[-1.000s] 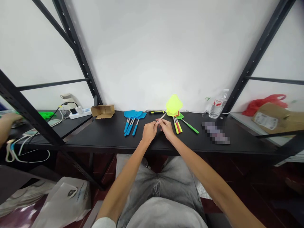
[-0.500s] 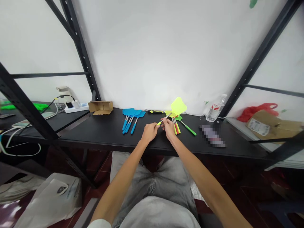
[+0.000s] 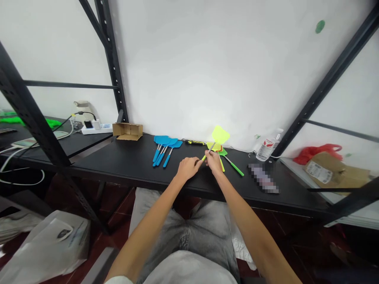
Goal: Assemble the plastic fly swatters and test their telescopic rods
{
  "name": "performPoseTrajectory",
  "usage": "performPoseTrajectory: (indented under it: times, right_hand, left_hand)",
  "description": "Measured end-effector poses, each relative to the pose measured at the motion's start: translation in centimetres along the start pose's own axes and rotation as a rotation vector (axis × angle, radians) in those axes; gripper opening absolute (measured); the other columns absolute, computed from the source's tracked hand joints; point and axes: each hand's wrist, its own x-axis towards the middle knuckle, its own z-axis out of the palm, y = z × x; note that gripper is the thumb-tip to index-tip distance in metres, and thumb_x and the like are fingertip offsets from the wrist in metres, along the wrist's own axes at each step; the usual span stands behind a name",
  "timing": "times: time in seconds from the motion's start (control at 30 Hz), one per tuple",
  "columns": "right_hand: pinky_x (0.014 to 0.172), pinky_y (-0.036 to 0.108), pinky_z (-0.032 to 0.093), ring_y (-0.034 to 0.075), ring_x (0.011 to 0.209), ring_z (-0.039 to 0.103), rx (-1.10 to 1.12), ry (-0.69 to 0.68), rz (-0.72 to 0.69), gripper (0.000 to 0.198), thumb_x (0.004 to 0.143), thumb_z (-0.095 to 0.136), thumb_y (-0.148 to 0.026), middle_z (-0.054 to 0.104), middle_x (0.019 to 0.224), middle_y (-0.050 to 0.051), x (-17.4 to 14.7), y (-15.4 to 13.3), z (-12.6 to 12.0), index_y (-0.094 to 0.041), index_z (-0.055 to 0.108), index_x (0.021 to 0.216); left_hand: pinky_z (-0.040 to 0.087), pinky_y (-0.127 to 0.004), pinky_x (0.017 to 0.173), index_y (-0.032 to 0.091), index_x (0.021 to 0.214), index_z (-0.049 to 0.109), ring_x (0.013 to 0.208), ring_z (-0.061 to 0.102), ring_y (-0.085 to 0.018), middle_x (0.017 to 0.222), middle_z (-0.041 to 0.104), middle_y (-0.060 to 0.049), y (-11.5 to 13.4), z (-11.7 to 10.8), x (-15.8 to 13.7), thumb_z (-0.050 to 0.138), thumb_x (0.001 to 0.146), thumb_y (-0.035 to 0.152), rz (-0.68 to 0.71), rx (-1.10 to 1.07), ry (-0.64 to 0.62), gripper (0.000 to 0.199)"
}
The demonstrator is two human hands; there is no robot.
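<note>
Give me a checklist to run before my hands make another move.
1. Yellow swatter held by both hands: ok; left hand at the handle, right hand nearer the head.
2. Grip firm: cannot tell from this view.
3. Blue swatters apart from the hands: ok; bunched to the left.
4. Lying yellow swatter in full view: not ok; the right hand and held swatter cover parts of that area.
5. Green swatter handle free of the right hand: ok.
6. Bottle capped: ok.

Bottle label (image 3: 268, 143), carton label (image 3: 319, 172), both seemingly unreadable
</note>
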Motion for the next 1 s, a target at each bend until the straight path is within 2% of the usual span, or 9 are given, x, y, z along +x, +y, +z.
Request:
performPoseTrajectory:
  times: [0.13,0.27,0.47,0.63,0.77,0.87,1.0]
  right_hand:
    - [0.075,0.028,0.047,0.022,0.086,0.067,-0.571,-0.016,-0.076,0.026,0.089,0.053,-0.035,0.072,0.083,0.008,1.6,-0.8,-2.6,-0.017,0.072,0.089]
    - [0.082,0.031,0.046,0.027,0.098,0.067,-0.848,-0.006,-0.033,0.028,0.09,0.051,-0.031,0.073,0.095,0.013,2.0,-1.7,-4.6,-0.018,0.075,0.096]
    - [0.086,0.039,0.048,0.032,0.102,0.067,-0.99,0.007,0.036,0.036,0.088,0.052,-0.032,0.07,0.105,0.017,1.5,-0.9,-5.7,-0.019,0.073,0.115]
    - [0.086,0.042,0.049,0.033,0.102,0.066,-1.018,-0.016,0.032,0.037,0.09,0.049,-0.04,0.069,0.105,0.015,1.0,-0.1,-5.7,-0.022,0.073,0.114]
    - [0.088,0.043,0.048,0.032,0.106,0.063,-1.058,-0.041,-0.057,0.037,0.091,0.048,-0.042,0.066,0.111,0.015,0.5,0.1,-5.1,-0.022,0.072,0.111]
    - [0.092,0.045,0.046,0.035,0.115,0.056,-1.091,-0.037,-0.086,0.037,0.09,0.049,-0.037,0.061,0.119,0.018,0.3,0.3,-4.6,-0.018,0.069,0.115]
    - [0.096,0.047,0.043,0.037,0.12,0.052,-1.069,-0.06,0.027,0.038,0.087,0.048,-0.027,0.057,0.125,0.02,0.8,0.6,-4.1,-0.015,0.065,0.118]
  left_hand:
    - [0.046,-0.029,0.08,0.027,0.104,0.073,0.097,0.068,-0.023,0.1,0.074,-0.008,0.2,-0.2,-0.1,0.041,0.099,0.048,-0.027,0.008,-0.015,0.039]
    - [0.047,-0.03,0.081,0.026,0.103,0.073,0.096,0.068,-0.024,0.101,0.074,-0.008,0.1,-0.1,-0.1,0.042,0.098,0.046,-0.035,0.002,-0.009,0.037]
    - [0.048,-0.03,0.081,0.026,0.102,0.073,0.096,0.068,-0.024,0.099,0.074,-0.008,-0.1,0.1,-0.1,0.042,0.099,0.042,-0.011,0.004,-0.007,0.035]
    - [0.048,-0.03,0.081,0.025,0.099,0.073,0.095,0.068,-0.023,0.099,0.074,-0.008,-0.1,0.2,-0.1,0.041,0.099,0.042,-0.013,0.005,-0.016,0.036]
    - [0.048,-0.03,0.08,0.025,0.098,0.073,0.095,0.067,-0.023,0.098,0.074,-0.008,-0.1,0.2,-0.1,0.041,0.099,0.042,-0.014,0.007,-0.017,0.036]
    - [0.048,-0.03,0.08,0.025,0.096,0.073,0.094,0.067,-0.024,0.096,0.073,-0.008,-0.2,0.2,-0.1,0.041,0.099,0.042,-0.008,0.011,-0.015,0.037]
    - [0.048,-0.03,0.08,0.025,0.094,0.073,0.094,0.067,-0.024,0.096,0.073,-0.008,-0.2,0.3,-0.1,0.041,0.099,0.041,-0.005,0.009,-0.014,0.036]
